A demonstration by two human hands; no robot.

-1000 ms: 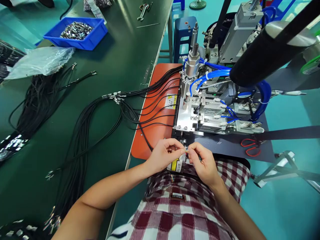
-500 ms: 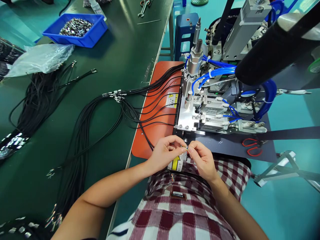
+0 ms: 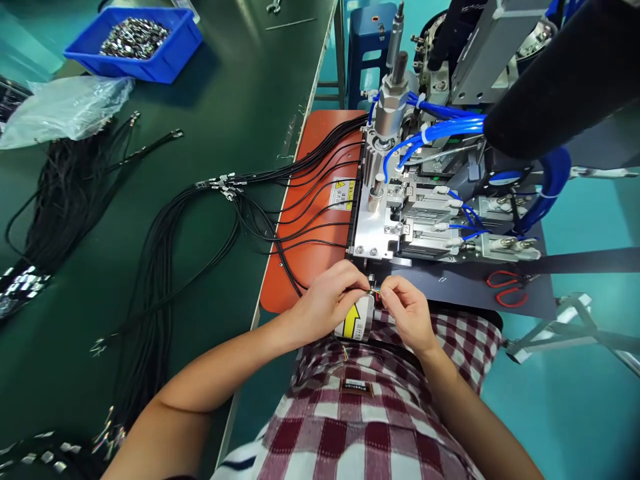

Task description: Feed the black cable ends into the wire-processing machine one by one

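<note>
In front of the machine's lower edge, my left hand [image 3: 330,297] pinches the end of a black cable with thumb and forefinger. My right hand [image 3: 410,310] is closed at the fingertips on thin coloured wires [image 3: 376,291] that stick out of that end. A small gap with the wires in it lies between the two hands. Below them is a white label with a yellow arrow [image 3: 354,319]. More black cables [image 3: 305,213] run across the orange plate [image 3: 320,260] into the side of the metal machine [image 3: 373,220].
Bundles of black cables [image 3: 160,267] lie on the green table [image 3: 240,100]. A blue bin [image 3: 165,67] of small metal parts and a clear plastic bag [image 3: 70,110] are at the far left. Red-handled scissors [image 3: 507,288] rest on the dark plate at right. A blue stool [image 3: 370,47] stands behind.
My hands have drawn slightly apart, with more of the coloured wires showing between the fingertips. The head view has shifted a little.
</note>
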